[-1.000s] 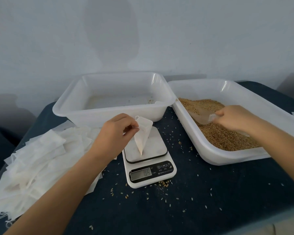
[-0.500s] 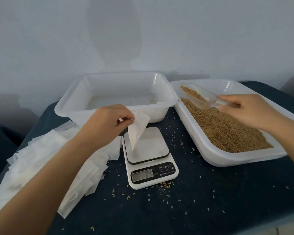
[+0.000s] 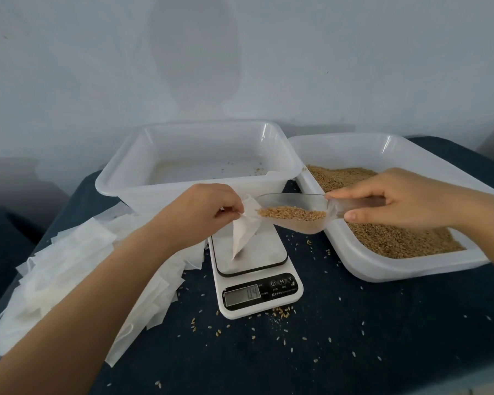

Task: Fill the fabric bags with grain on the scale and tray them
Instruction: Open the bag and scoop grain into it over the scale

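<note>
Left hand point(image 3: 203, 215) grip pinches fabric bag point(image 3: 244, 235) mouth above scale point(image 3: 254, 269); right hand point(image 3: 394, 199) grip holds grain-laden scoop point(image 3: 294, 213) at bag's rim.

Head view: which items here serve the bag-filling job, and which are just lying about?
In use: left hand, fabric bag, right hand, scoop, scale, grain tray, empty tray, spare bags.
Lying about: spilled grains, dark cloth.
</note>
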Tool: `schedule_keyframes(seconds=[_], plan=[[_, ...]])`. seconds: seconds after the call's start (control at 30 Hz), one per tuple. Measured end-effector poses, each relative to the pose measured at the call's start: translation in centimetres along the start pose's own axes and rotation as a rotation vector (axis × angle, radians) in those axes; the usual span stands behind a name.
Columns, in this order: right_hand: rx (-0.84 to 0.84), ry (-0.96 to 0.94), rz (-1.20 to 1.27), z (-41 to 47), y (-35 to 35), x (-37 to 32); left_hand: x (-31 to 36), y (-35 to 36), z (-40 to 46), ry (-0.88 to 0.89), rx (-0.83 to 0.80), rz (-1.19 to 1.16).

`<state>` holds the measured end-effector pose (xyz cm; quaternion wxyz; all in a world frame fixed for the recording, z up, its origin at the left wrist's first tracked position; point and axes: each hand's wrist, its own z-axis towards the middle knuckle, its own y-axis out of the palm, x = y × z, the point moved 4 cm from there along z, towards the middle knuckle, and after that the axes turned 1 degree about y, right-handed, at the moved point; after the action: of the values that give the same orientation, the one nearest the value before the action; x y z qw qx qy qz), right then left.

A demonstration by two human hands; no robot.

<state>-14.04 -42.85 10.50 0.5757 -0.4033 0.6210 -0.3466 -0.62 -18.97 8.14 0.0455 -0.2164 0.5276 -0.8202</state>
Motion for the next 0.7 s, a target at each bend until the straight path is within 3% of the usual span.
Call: schedule_keyframes(seconds=[0.4,0.7], plan=[[-0.127,0.057,-0.234,0.4,-2.5,-2.6,1.3,0.8,0.4,0.051,-0.095,-0.023],[-0.196,0.035,-0.363,2.3,-3.7,-6.4,1.6,1.0,0.3,0.025,-0.061,-0.02]])
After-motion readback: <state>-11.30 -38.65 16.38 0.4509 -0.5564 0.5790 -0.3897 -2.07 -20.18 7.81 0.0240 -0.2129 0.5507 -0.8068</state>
